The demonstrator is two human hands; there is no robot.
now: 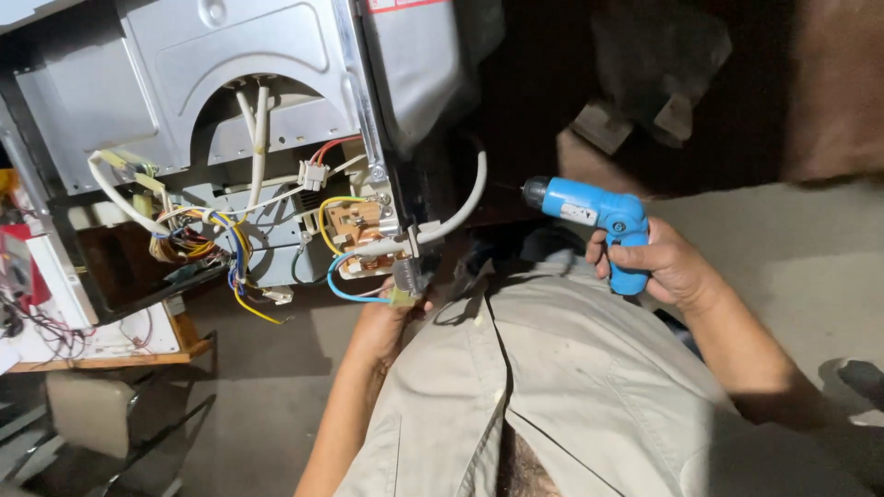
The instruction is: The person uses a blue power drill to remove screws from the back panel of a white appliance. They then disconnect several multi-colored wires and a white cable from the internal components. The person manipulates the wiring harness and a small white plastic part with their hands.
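The right hand [658, 262] was closed firmly around the grip of a small blue electric screwdriver [589, 212]. The fingers wrapped the handle fully, and the thumb lay along its side. The tool was held up in the air, well apart from the appliance, with its dark tip pointing to the left, toward the opened machine. Nothing touched the tip.

The left hand [387, 322] was raised to the lower edge of the open grey metal appliance [230, 83]. Its fingers were bent and pinched on a small greenish connector piece [402, 294] at the bottom corner of the metal frame, just below a brown circuit board [354, 225]. How tightly the hand pressed the piece I cannot tell, because the palm was turned away and the fingertips were partly hidden behind the frame.

Around this spot many wires hung from the appliance: a blue wire [350, 293] curved just beside the left hand, a yellow wire [324, 225] looped near the board, and a thick white cable [465, 207] bent out from the right side of the frame and came back near the connector. A bundle of coloured wires [198, 235] sat more to the left, inside the housing.

The person wore a beige shirt [571, 387], which filled the lower part of the view between both arms. Under the appliance stood a low wooden stand [189, 336] on a grey floor [783, 230].
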